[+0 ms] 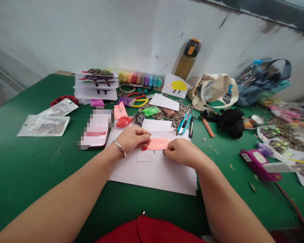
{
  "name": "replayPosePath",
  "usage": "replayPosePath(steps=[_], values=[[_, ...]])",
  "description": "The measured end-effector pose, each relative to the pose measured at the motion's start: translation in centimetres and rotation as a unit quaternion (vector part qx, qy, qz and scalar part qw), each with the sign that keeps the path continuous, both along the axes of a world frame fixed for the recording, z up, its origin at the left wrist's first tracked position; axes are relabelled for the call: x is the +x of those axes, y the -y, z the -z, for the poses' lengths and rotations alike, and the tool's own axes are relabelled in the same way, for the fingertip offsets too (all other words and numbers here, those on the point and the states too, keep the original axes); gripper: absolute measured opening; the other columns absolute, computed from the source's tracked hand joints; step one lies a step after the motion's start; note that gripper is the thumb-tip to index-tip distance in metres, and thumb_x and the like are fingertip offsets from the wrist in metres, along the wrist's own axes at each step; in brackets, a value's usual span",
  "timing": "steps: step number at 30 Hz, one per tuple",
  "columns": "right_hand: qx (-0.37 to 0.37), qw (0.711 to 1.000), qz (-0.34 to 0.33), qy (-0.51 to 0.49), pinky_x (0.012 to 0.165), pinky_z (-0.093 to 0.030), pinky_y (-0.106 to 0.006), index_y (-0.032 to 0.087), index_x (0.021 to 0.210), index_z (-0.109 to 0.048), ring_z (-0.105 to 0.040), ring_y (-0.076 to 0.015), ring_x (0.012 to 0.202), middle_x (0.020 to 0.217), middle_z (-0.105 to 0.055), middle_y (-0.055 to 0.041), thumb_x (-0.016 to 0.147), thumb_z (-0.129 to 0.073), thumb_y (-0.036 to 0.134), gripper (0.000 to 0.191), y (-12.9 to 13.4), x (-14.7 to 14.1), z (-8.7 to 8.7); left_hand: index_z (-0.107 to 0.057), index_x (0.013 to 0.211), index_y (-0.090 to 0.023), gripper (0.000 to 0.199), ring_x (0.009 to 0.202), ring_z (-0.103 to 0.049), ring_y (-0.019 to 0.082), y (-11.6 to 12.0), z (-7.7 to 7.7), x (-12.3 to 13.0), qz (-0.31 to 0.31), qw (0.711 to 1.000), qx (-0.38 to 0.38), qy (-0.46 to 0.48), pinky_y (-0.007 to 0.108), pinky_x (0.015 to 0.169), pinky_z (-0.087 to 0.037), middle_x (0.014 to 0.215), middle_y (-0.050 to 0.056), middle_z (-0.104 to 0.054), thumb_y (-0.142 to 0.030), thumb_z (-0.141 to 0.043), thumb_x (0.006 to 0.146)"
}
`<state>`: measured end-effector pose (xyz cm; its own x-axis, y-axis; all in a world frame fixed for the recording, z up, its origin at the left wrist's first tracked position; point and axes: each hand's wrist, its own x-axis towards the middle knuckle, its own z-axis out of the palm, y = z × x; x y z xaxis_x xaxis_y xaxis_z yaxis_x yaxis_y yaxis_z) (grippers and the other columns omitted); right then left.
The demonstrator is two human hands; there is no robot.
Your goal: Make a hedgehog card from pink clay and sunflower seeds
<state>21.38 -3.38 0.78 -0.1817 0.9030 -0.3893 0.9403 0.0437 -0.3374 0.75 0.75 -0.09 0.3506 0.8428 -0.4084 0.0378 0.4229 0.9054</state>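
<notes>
A flattened patch of salmon-pink modelling clay [157, 144] lies on a small white card [144, 157], with a bit of red clay [144, 148] at its left end. Beneath the card is a stack of white paper [152, 177]. My left hand [135, 139], wearing a silver bangle, hovers at the clay's upper left, thumb and fingertips pinched together; anything between them is too small to make out. At the clay's right end, my right hand [181, 152] is closed with its fingers curled. A small black piece of clay [164, 152] shows at its fingertips.
Behind the card are clay packets [124, 121], a blue utility knife [184, 122], a black marker [191, 126] and scattered sunflower seeds [182, 114]. A phone [98, 130] lies left. Stacked cards [96, 92], a hedgehog picture [176, 86] and a bottle [188, 59] stand near the wall.
</notes>
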Motion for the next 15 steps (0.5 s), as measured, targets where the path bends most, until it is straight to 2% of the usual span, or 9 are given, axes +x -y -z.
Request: replayPosePath(steps=[15], values=[[-0.009,1.0,-0.011,-0.022,0.044,-0.022,-0.026,0.019,0.052,-0.039,-0.035,-0.01,0.049,0.05,-0.042,0.0027,0.071,-0.047,0.029,0.024,0.19,0.0,-0.13,-0.063,0.079,-0.007,0.007,0.05,-0.059,0.011,0.03,0.0,0.0,0.008,1.0,0.008,0.009,0.026,0.056,-0.05,0.06,0.002,-0.063,-0.012,-0.065,0.075]])
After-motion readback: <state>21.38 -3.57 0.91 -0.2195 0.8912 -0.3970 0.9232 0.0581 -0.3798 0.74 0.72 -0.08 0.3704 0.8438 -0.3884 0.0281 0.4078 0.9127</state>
